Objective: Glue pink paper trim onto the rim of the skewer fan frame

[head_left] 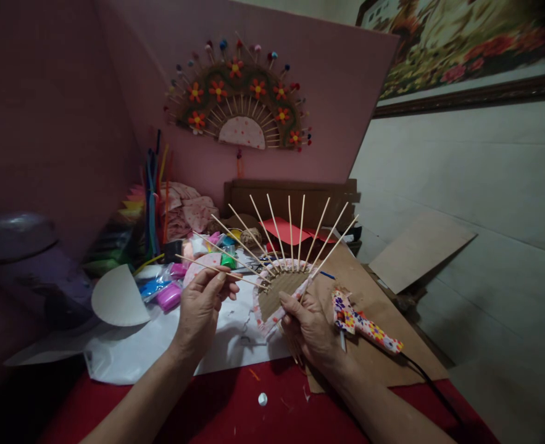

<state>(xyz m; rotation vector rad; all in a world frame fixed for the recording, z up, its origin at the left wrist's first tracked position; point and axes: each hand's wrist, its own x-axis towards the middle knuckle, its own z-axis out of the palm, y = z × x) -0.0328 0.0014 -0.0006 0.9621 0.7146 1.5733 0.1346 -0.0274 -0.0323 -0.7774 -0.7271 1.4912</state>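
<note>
The left hand [201, 306] pinched the leftmost wooden skewer [207, 266], its length running left from the cardboard fan base [285, 288]. The right hand [310, 325] gripped that base from below, above the table's [235, 407] front edge.

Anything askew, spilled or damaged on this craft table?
Little stands out. A small white scrap and orange bits lie loose on the red tablecloth. The leftmost skewer in the left hand sits lower than the fan's others.

skewers [272, 231]: pale wood (matt) | fan base [284, 290]: corrugated cardboard | tablecloth [235, 407]: red cloth
</note>
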